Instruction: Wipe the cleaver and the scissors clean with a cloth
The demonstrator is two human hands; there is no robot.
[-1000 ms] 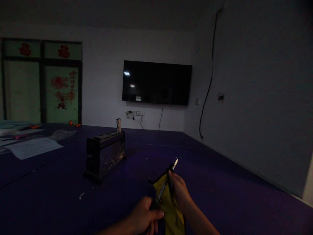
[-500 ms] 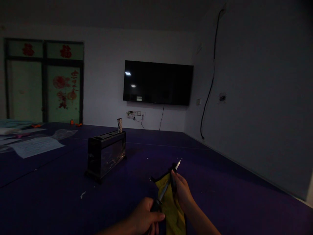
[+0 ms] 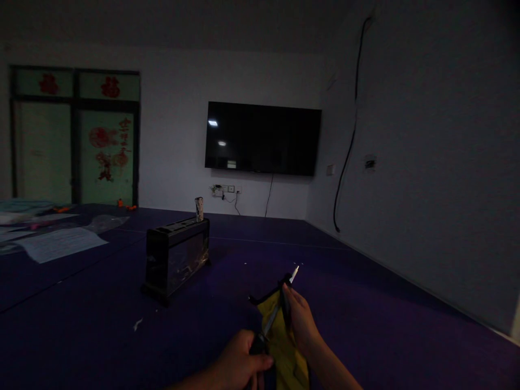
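My left hand [image 3: 244, 360] is closed around the black handle of a tool with a slim metal shaft [image 3: 271, 320]. The shaft runs up and away towards my right hand [image 3: 301, 317]. Those fingers pinch a dark part at the top of a yellow cloth piece with a black edge [image 3: 284, 352], close around the shaft. A bright, pointed tip [image 3: 295, 272] sticks out just past my right fingertips. One black end of the cloth's edge juts out to the left. The dim light hides the tool's exact kind and what lies under my fingers.
On the purple tabletop [image 3: 357, 314], a black box-shaped appliance [image 3: 182, 260] stands left of my hands, with a small patterned object [image 3: 199, 209] upright on top. Paper sheets [image 3: 63, 244] and clear plastic [image 3: 106, 221] lie farther left. A white scrap [image 3: 138, 324] lies nearer.
Both hands keep their grip. The bright tip has shifted slightly, and the cloth's black edge has moved a little left; otherwise the scene looks the same.
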